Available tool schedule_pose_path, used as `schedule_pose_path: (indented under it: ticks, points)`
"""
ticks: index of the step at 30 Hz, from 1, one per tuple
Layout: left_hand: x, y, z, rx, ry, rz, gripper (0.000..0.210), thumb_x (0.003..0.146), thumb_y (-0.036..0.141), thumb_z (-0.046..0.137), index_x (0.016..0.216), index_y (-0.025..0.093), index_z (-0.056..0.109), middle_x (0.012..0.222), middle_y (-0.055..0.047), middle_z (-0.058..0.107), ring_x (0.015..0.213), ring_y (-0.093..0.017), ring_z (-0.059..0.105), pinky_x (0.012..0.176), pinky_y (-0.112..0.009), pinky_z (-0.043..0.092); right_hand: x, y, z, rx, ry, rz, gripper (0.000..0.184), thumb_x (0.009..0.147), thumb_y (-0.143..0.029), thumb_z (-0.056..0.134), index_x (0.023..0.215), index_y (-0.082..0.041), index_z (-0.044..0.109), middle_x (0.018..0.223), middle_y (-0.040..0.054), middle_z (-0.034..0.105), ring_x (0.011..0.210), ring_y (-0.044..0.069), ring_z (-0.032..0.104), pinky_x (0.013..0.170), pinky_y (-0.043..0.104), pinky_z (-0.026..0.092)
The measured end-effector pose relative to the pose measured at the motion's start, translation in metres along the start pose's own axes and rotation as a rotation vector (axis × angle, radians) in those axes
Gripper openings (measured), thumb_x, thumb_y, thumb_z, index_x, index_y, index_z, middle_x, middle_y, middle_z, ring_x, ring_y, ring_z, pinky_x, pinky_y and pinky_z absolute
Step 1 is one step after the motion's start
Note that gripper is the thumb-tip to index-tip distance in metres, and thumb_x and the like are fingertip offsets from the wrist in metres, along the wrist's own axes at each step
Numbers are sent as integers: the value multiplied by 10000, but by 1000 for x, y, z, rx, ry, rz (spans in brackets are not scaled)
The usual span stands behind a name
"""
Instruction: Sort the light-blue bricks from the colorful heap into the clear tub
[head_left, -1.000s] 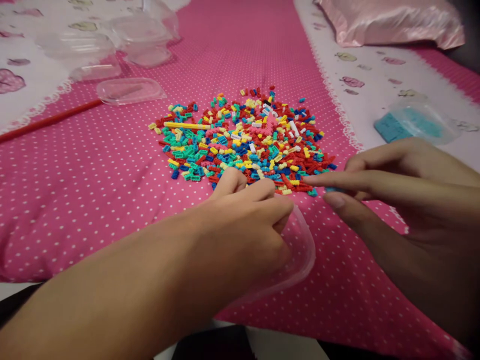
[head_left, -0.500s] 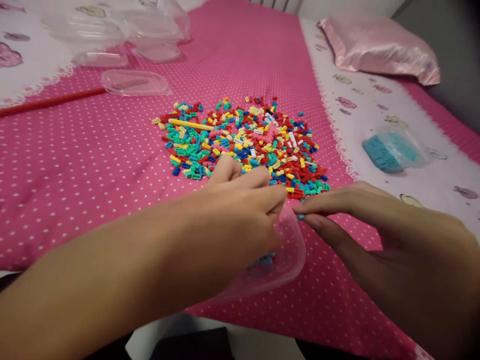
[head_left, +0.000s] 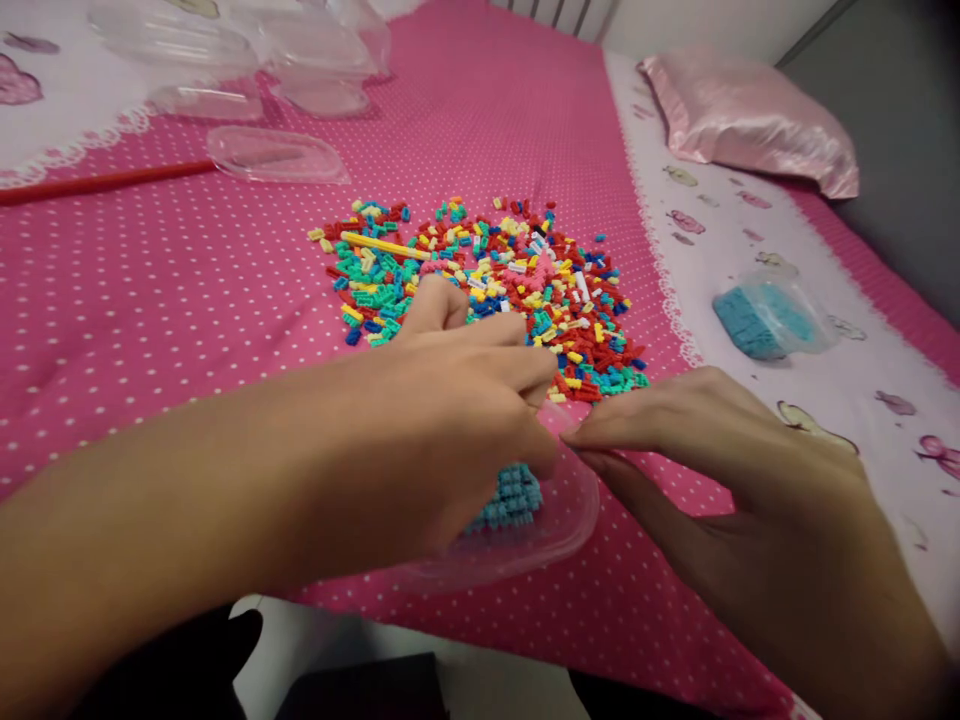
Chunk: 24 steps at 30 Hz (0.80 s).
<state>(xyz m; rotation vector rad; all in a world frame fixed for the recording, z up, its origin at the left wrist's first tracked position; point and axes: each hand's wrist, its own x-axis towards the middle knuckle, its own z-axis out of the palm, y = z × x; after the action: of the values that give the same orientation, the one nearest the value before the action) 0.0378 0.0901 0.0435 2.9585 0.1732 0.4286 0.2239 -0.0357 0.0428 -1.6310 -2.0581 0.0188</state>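
Note:
My left hand (head_left: 469, 400) reaches across a clear plastic container (head_left: 570, 535), its fingers curled and closed. Its fingertips are hidden, so what they hold, if anything, does not show. Under that hand, a block of joined light-blue building bricks (head_left: 514, 497) sits in the container. At the container's right rim my right hand (head_left: 720, 470) has thumb and forefinger pinched together; whatever is between the tips cannot be made out now. Just beyond both hands spreads a loose pile of small building bricks (head_left: 551, 320) in red, yellow, green, blue, white and pink.
A yellow stick of bricks (head_left: 386, 246) lies on the pile. To the right is a clear container with blue bricks (head_left: 765, 315), with a pink pillow (head_left: 750, 120) behind it. Clear plastic containers (head_left: 300, 50), a clear lid (head_left: 277, 155) and a red rod (head_left: 105, 183) lie at upper left.
My right hand has moved left to the container's rim; the small blue brick between its fingertips no longer shows. My left hand has shifted slightly, exposing more of the light-blue bricks. The view has tilted slightly.

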Motion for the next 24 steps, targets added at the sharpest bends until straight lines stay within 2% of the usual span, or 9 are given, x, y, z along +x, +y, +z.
schedule_pose_path:
  ticks: [5, 8, 11, 15, 19, 21, 24]
  points:
    - [4, -14, -11, -34, 49, -98, 283, 832, 82, 495, 776, 225, 733, 800, -30, 611, 848, -174, 527, 855, -370, 409, 1, -15, 3, -269, -23, -41, 78, 902, -188, 629, 900, -233, 692, 841, -15, 726, 755, 201, 590, 710, 375, 374]
    - [4, -17, -11, -29, 89, -152, 289, 838, 98, 490, 804, 230, 744, 805, -33, 626, 885, -190, 554, 882, -388, 407, 2, -15, 11, -361, -31, -78, 81, 874, -189, 658, 858, -257, 699, 915, 3, 714, 796, 219, 563, 719, 382, 316]
    - [4, -16, -10, -23, 126, -172, 280, 803, 73, 494, 736, 213, 727, 770, -28, 619, 876, -190, 559, 899, -406, 403, 0, -11, 19, -443, -39, -69, 132, 832, -161, 696, 816, -290, 721, 996, 29, 689, 851, 245, 537, 705, 377, 278]
    - [3, -18, -6, -9, 186, -192, 275, 815, 85, 486, 655, 189, 684, 714, -11, 589, 851, -182, 566, 951, -463, 369, -3, -7, 20, -501, -43, -100, 180, 858, -149, 678, 873, -315, 745, 1050, 52, 665, 886, 261, 522, 691, 377, 279]
    - [2, -22, -2, -2, 180, -221, 259, 832, 103, 501, 676, 190, 689, 744, -12, 606, 841, -177, 571, 951, -447, 367, 4, -14, 20, -405, -12, -76, 201, 888, -136, 628, 975, -278, 740, 1053, 92, 608, 895, 256, 525, 704, 386, 367]
    - [1, -25, 0, 11, 163, -230, 237, 833, 112, 513, 713, 192, 701, 777, -21, 628, 843, -174, 570, 922, -409, 386, 8, -23, 20, -279, 18, 1, 226, 908, -122, 582, 1056, -236, 710, 1021, 102, 582, 905, 244, 547, 737, 394, 432]
    - [-2, -30, 0, 33, 197, -226, 248, 852, 125, 504, 714, 191, 699, 776, -32, 642, 836, -172, 574, 874, -373, 399, -4, -40, 9, -129, 118, 86, 179, 930, -111, 533, 1013, -208, 658, 939, 80, 602, 876, 210, 597, 744, 363, 493]
